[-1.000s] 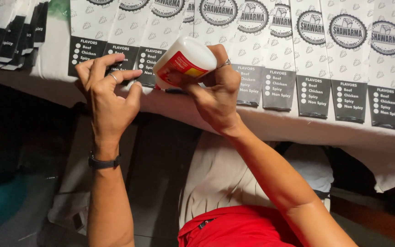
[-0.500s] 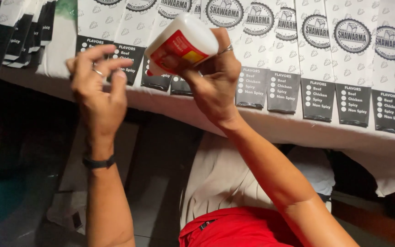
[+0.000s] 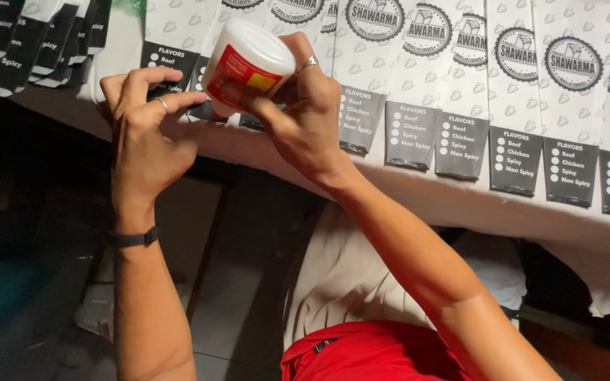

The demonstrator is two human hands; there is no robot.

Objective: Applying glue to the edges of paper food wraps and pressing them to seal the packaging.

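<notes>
While the right hand (image 3: pixel 305 113) is gripping the tilted bottle (image 3: pixel 247 65), nozzle toward the bags (image 3: pixel 460 106), the left hand's (image 3: pixel 146 134) fingers are curling loosely, empty, beside it.

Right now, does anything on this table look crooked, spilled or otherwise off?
Nothing looks spilled or damaged. The right hand holds a white bottle tipped nozzle-down beside the left hand, and no drips show. The printed paper sleeves lie in an even overlapping row; the stack at far left is fanned loosely, not scattered.
</notes>
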